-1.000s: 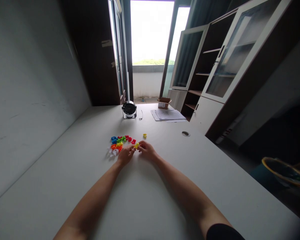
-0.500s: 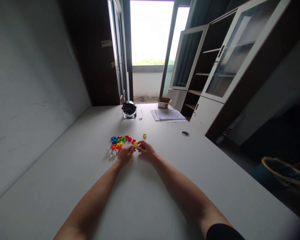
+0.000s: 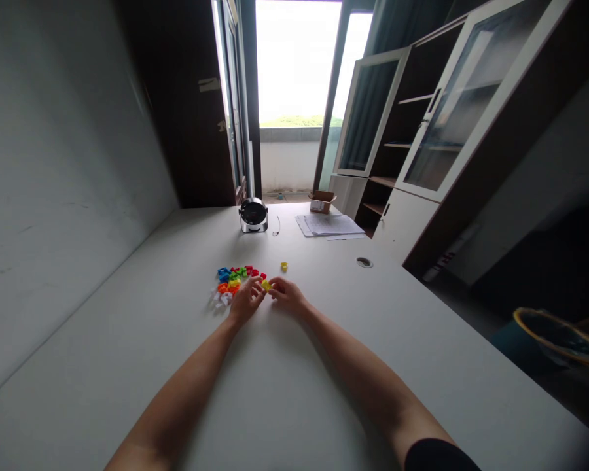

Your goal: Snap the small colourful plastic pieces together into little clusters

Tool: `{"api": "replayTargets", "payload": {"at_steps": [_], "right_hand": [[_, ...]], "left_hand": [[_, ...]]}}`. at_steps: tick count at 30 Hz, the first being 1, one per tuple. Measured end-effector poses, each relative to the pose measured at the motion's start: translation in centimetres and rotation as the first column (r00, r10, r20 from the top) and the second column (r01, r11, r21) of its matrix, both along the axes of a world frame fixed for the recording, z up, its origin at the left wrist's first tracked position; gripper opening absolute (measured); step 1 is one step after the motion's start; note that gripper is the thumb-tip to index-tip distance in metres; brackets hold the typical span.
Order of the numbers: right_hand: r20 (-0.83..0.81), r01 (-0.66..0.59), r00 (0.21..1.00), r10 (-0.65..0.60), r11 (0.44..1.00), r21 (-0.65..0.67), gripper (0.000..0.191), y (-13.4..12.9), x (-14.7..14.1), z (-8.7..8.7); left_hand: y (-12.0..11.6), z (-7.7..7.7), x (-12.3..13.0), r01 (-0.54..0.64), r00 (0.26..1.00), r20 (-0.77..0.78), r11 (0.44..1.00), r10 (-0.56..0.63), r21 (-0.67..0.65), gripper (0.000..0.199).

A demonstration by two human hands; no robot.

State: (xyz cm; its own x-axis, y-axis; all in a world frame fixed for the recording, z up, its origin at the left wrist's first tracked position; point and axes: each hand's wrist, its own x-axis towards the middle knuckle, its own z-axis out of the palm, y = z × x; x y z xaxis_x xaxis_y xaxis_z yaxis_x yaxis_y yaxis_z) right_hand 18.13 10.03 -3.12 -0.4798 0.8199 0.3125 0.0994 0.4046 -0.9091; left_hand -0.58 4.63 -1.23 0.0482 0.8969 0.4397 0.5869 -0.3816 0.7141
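A small yellow plastic piece (image 3: 266, 286) is pinched between the fingertips of both hands, just above the white table. My left hand (image 3: 247, 302) reaches it from the left with fingers curled. On the other side, my right hand (image 3: 286, 292) grips it with thumb and fingers. Left of my left hand lies a loose pile of small plastic pieces: blue ones (image 3: 223, 274), green ones (image 3: 236, 275), red ones (image 3: 249, 269), orange ones (image 3: 222, 287) and white ones (image 3: 222, 299). My left hand hides part of the pile. Another yellow piece (image 3: 284, 266) lies apart, beyond my right hand.
Toward the back of the table (image 3: 294, 392) stands a round black and silver device (image 3: 254, 215) beside a thin cord (image 3: 277, 226). Papers (image 3: 330, 225) and an open cardboard box (image 3: 322, 202) are at the back right. A cable hole (image 3: 364, 262) sits near the right edge.
The yellow piece has tilted and dropped slightly between my hands. My left fingers have lifted and spread toward it, covering more of the red pieces. My right hand has barely moved.
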Motion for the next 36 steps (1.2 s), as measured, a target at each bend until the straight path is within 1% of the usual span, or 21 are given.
{"api": "replayTargets", "payload": {"at_steps": [3, 5, 9, 15, 19, 22, 27, 29, 32, 36], "right_hand": [[0.027, 0.014, 1.0, -0.014, 1.0, 0.012, 0.032, 0.1, -0.01, -0.13], [0.043, 0.026, 0.999, -0.027, 1.0, 0.016, 0.032, 0.16, -0.02, -0.23], [0.05, 0.043, 0.998, -0.043, 0.999, 0.008, 0.029, 0.2, -0.1, -0.36], [0.035, 0.12, 0.992, -0.12, 0.993, -0.01, 0.025, 0.31, -0.31, -0.77], [-0.022, 0.092, 0.995, -0.093, 0.994, -0.06, 0.028, 0.42, -0.35, -0.91], [-0.059, 0.072, 0.995, -0.077, 0.994, -0.083, 0.031, 0.46, -0.31, -0.78], [-0.063, 0.039, 0.997, -0.046, 0.993, -0.111, 0.033, 0.48, -0.18, -0.45], [-0.045, 0.044, 0.998, -0.049, 0.994, -0.104, 0.032, 0.46, -0.11, -0.39], [0.003, 0.076, 0.997, -0.076, 0.995, -0.068, 0.032, 0.36, -0.02, -0.33], [0.015, 0.077, 0.997, -0.077, 0.997, 0.0, 0.028, 0.14, -0.01, -0.26]], "left_hand": [[0.1, -0.13, -0.03, 0.006, 0.999, -0.035, 1.0, -0.006, 0.025, 0.043], [0.17, -0.22, -0.05, 0.01, 0.999, -0.041, 0.999, -0.009, 0.037, 0.04], [0.17, -0.21, -0.05, -0.008, 1.0, -0.006, 0.999, 0.008, 0.04, 0.032], [0.0, 0.02, -0.02, 0.015, 0.999, 0.035, 0.999, -0.017, 0.05, 0.024], [0.03, 0.01, -0.06, 0.01, 0.999, 0.052, 0.999, -0.012, 0.035, 0.018], [0.05, 0.04, -0.11, 0.028, 0.998, 0.057, 1.0, -0.028, 0.009, 0.016], [0.17, -0.03, -0.3, 0.034, 0.998, 0.062, 0.999, -0.034, -0.012, 0.01], [0.3, -0.16, -0.39, 0.038, 0.996, 0.084, 0.999, -0.037, -0.005, 0.009], [0.52, -0.36, -0.46, 0.074, 0.987, 0.146, 0.997, -0.072, -0.009, 0.008], [0.66, -0.51, -0.33, 0.117, 0.96, 0.262, 0.992, -0.101, -0.047, 0.016]]}}
